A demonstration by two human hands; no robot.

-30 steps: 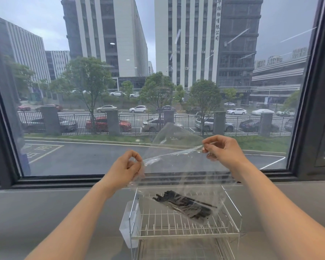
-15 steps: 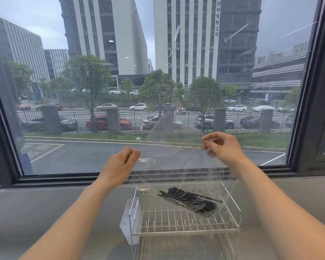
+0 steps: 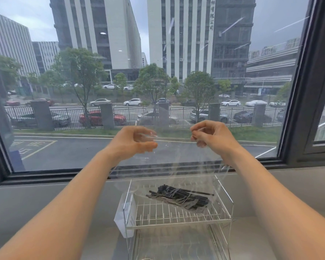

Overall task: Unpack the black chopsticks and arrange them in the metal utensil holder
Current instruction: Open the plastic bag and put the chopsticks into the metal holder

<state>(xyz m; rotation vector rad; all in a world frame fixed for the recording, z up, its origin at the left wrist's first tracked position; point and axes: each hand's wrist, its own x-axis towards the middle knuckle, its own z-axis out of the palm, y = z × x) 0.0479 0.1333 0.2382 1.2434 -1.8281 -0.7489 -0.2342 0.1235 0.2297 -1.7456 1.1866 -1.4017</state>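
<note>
We hold the clear bag [image 3: 169,166] up by its top edge, both hands [image 3: 133,141] [image 3: 212,136] pinching it, to pull it open; the black chopsticks [image 3: 180,198] lie at its bottom, above the metal rack [image 3: 176,220]

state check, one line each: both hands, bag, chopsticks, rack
left hand: raised, pinching bag's top edge
right hand: raised, pinching bag's top edge
clear plastic bag: hanging from both hands; open or sealed, cannot tell
black chopsticks: bundled, inside bag's bottom, above rack
wire rack: upright on counter
</note>
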